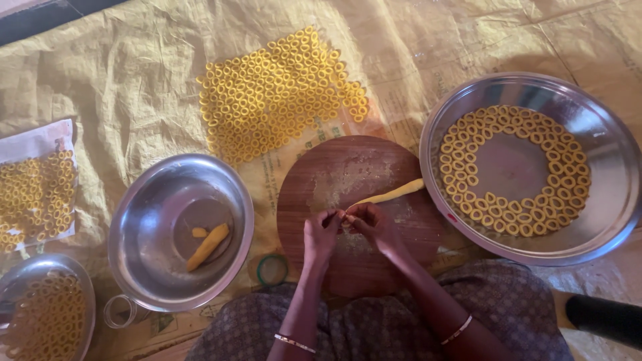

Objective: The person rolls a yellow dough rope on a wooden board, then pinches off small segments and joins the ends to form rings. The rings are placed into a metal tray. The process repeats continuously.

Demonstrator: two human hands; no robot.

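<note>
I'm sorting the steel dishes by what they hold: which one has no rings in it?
The middle steel bowl, left of the round wooden board. It holds only two pieces of yellow dough, while the big tray and the bottom-left bowl hold rings.

single head cam, looked straight down from close above at the round wooden board (354, 200) and lap.

A thin yellow dough rope (391, 194) lies slanted across a round wooden board (348, 174), its lower-left end pinched up off the wood.
</note>
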